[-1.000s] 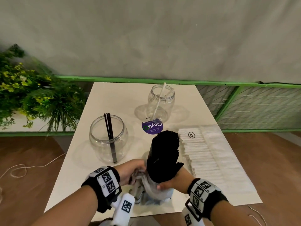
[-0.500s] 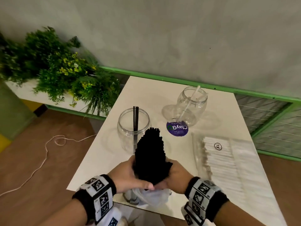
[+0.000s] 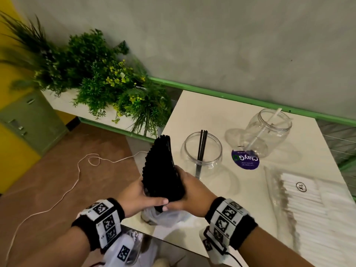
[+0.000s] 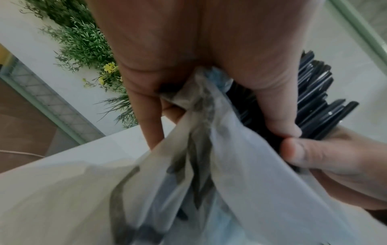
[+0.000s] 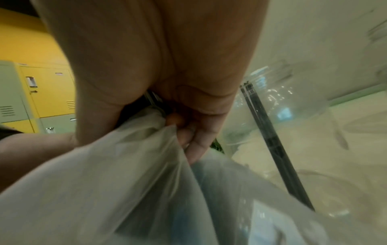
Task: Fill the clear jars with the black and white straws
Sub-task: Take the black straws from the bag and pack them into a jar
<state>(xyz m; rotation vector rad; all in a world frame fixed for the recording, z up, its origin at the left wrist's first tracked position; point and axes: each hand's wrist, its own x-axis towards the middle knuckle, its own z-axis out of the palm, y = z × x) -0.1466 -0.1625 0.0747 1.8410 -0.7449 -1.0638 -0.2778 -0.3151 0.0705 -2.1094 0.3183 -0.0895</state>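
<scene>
Hands, left [image 3: 137, 197] and right [image 3: 189, 195], both wrapped tight round the black straws [image 3: 162, 170] and their plastic bag [image 3: 165, 215], have carried the bundle leftward past the worktop [image 3: 240, 201] edge, away from the near jar [image 3: 201, 153], so filling has paused.

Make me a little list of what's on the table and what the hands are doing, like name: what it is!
left hand: grips the black straw bundle and its plastic bag
right hand: grips the same bundle from the other side
near jar: clear, a few black straws standing inside
far jar: clear, a white straw leaning inside
white straw pack: lying on the table, to the right
round sticker: purple, between the jars
</scene>
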